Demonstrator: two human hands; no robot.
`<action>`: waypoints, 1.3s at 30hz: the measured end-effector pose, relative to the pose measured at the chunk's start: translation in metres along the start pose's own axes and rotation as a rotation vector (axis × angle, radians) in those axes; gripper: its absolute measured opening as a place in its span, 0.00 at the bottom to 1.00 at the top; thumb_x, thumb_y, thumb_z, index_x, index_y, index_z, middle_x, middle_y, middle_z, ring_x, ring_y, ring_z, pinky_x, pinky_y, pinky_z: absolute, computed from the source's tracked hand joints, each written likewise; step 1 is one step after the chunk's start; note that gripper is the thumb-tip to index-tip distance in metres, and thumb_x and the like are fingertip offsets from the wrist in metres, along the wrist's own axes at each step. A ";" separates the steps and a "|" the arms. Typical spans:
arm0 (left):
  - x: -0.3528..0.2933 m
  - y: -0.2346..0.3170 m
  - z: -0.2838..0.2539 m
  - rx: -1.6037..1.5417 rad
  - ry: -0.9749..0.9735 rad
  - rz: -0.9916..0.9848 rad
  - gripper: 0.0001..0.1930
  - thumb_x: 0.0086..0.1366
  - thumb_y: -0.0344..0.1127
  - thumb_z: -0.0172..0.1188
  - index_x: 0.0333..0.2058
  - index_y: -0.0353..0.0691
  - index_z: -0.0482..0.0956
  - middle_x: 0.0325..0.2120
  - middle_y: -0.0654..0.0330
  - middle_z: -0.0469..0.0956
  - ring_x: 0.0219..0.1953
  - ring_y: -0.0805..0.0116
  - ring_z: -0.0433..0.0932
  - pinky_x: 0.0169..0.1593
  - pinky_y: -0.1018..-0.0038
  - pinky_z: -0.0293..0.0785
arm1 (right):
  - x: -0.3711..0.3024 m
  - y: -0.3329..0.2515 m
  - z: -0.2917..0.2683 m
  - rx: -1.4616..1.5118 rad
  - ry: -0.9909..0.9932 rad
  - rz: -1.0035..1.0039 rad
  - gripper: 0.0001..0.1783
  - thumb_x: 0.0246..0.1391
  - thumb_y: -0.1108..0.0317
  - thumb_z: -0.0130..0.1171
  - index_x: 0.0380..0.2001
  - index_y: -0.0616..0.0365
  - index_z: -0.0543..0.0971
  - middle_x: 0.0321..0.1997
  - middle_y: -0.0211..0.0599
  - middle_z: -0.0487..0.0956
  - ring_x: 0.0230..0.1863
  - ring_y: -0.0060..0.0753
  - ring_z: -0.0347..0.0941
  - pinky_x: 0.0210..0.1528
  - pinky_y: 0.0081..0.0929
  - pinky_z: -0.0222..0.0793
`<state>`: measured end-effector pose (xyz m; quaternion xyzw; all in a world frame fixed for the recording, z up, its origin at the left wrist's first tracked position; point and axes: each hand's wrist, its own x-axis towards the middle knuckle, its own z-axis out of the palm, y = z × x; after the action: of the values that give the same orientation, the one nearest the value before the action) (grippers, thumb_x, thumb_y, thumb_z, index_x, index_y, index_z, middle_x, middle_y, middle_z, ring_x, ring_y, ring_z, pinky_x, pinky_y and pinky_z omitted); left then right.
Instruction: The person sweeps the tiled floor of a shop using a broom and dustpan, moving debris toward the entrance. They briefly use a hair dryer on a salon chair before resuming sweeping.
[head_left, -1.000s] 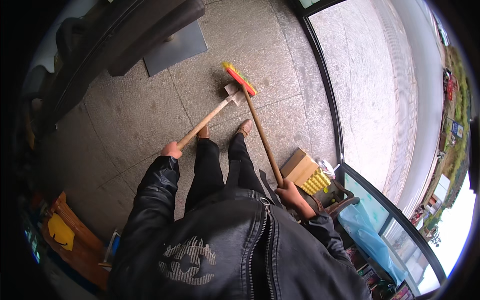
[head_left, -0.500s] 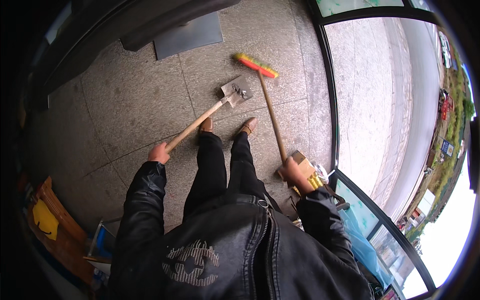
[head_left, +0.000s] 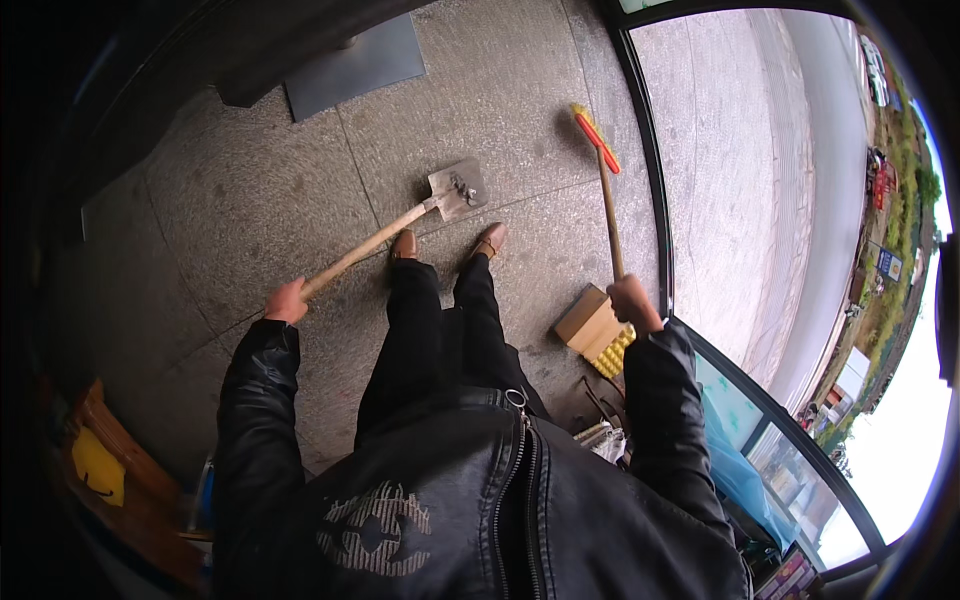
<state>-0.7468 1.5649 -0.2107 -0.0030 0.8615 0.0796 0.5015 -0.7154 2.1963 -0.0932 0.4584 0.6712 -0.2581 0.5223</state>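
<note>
My left hand (head_left: 287, 301) is closed round the end of the wooden handle of a shovel (head_left: 368, 246). Its metal blade lies in front of my shoes with a small heap of dark and pale debris (head_left: 463, 190) on it. In my right hand (head_left: 634, 302) is the wooden stick of a broom (head_left: 609, 210), fingers wrapped round it. The broom's red head with yellow bristles (head_left: 597, 138) is at the far right, beside the dark door frame, apart from the shovel.
A cardboard box (head_left: 587, 316) with yellow rounded items (head_left: 612, 352) stands below my right hand. Dark-framed glass (head_left: 650, 150) runs along the right. A grey mat (head_left: 358, 68) lies at the far left. Wooden furniture with a yellow piece (head_left: 98, 466) is at the near left.
My right hand has moved right and forward, swinging the broom head away from the shovel toward the door frame and turning it steeper. The shovel still holds the debris.
</note>
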 end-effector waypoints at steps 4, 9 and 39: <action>-0.010 -0.010 0.016 0.027 0.066 -0.043 0.18 0.47 0.30 0.58 0.40 0.43 0.69 0.32 0.51 0.74 0.36 0.48 0.72 0.36 0.56 0.69 | -0.039 -0.059 0.061 0.263 0.212 -0.052 0.06 0.46 0.70 0.47 0.24 0.61 0.64 0.11 0.33 0.62 0.09 0.32 0.59 0.07 0.30 0.52; -0.017 -0.002 0.013 0.026 -0.009 -0.053 0.22 0.49 0.30 0.57 0.46 0.45 0.68 0.35 0.52 0.74 0.39 0.51 0.73 0.41 0.59 0.69 | -0.135 0.010 0.157 0.221 -0.068 -0.090 0.10 0.44 0.72 0.51 0.29 0.60 0.62 0.12 0.32 0.64 0.08 0.28 0.60 0.07 0.26 0.54; -0.051 0.154 -0.038 -0.051 0.120 -0.028 0.18 0.39 0.34 0.62 0.33 0.42 0.71 0.29 0.49 0.75 0.35 0.48 0.74 0.36 0.59 0.70 | 0.056 -0.095 -0.155 -0.182 0.600 -0.622 0.22 0.50 0.67 0.42 0.51 0.45 0.64 0.15 0.43 0.72 0.12 0.35 0.69 0.12 0.31 0.66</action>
<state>-0.7669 1.7076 -0.1276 -0.0325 0.8876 0.0941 0.4497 -0.8735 2.3013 -0.1081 0.2415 0.9191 -0.1982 0.2402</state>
